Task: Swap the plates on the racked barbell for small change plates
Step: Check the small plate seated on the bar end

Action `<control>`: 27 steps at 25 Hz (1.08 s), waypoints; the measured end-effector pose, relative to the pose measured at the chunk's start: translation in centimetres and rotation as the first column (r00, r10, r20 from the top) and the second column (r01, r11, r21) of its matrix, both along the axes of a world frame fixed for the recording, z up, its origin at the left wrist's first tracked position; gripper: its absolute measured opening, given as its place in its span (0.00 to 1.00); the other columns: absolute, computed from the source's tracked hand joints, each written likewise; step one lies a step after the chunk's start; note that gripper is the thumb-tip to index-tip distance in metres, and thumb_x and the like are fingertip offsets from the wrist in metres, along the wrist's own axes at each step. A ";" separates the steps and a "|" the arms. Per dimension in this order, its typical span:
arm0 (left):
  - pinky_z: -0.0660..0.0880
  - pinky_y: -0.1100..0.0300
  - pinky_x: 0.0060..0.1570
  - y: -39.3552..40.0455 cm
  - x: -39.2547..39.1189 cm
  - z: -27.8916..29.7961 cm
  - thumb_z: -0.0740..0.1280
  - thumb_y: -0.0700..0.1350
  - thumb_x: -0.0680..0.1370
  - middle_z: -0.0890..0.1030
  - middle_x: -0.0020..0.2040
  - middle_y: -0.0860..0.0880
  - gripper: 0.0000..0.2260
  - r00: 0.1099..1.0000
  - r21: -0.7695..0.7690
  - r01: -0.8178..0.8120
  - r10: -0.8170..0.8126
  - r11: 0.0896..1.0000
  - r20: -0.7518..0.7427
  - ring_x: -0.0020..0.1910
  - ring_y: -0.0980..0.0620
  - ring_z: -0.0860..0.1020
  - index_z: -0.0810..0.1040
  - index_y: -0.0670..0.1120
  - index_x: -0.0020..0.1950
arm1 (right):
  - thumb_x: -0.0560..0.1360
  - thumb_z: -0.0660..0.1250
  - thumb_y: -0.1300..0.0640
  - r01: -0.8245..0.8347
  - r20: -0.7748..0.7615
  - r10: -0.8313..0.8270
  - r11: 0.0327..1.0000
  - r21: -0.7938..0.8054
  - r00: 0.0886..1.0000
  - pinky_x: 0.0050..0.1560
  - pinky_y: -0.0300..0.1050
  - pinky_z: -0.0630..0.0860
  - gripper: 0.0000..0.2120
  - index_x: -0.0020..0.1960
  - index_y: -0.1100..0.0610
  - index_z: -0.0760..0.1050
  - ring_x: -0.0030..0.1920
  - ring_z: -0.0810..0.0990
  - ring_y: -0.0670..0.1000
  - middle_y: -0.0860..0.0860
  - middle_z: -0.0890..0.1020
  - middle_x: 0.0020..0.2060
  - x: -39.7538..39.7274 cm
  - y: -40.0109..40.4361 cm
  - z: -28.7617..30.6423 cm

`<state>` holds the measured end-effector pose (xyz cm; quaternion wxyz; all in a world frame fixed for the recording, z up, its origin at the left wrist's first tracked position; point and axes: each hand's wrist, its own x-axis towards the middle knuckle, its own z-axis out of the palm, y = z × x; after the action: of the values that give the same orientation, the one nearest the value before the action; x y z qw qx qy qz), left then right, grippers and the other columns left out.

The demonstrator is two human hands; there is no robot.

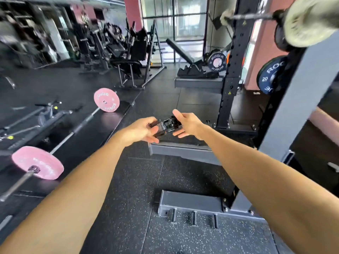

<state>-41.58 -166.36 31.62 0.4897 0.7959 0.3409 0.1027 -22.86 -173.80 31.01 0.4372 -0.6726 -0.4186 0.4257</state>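
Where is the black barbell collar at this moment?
In the head view, the black plastic barbell collar is near the centre, held between the left hand and the right hand, above the dark rubber floor.

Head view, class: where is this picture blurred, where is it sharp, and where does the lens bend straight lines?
Head view: the racked barbell's plate at top right is smeared; the black collar held by the left hand and right hand is softly blurred; the speckled floor is sharper; the rack upright bows from wide-angle distortion.
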 end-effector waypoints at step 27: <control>0.80 0.45 0.45 -35.1 1.2 19.1 0.53 0.54 0.84 0.75 0.46 0.42 0.17 0.967 -0.249 0.019 0.046 0.968 0.251 0.30 0.49 0.68 0.70 0.45 0.65 | 0.83 0.54 0.51 0.168 0.161 -0.227 0.935 0.313 0.961 0.34 0.51 0.83 0.23 0.71 0.66 0.64 0.28 0.82 0.55 0.56 0.75 0.36 -1.0 -37.3 18.9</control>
<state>-40.40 -201.44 50.74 0.6249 0.7058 0.2910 0.1636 -23.82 -211.07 49.93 0.5306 -0.6767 -0.4484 0.2440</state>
